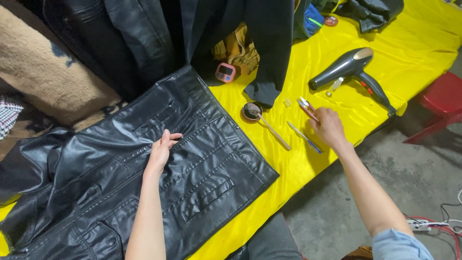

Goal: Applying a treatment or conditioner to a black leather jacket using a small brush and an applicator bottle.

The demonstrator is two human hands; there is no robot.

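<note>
A black leather jacket (pixel 120 178) lies spread on a table under a yellow cloth (pixel 414 53). My left hand (pixel 161 149) rests flat on the jacket near a stitched seam, fingers together. My right hand (pixel 328 126) reaches over the cloth and closes its fingers on a small pair of pink-handled snips (pixel 306 107). A thin blue-tipped pen-like tool (pixel 304 137) lies just left of that hand.
A small round tin with a long stick in it (pixel 252 111) sits by the jacket's corner. A dark hair dryer (pixel 349 72) lies further back, a pink timer (pixel 225 72) near hanging dark jackets. A red stool (pixel 440 103) and cables (pixel 440 226) sit on the concrete floor.
</note>
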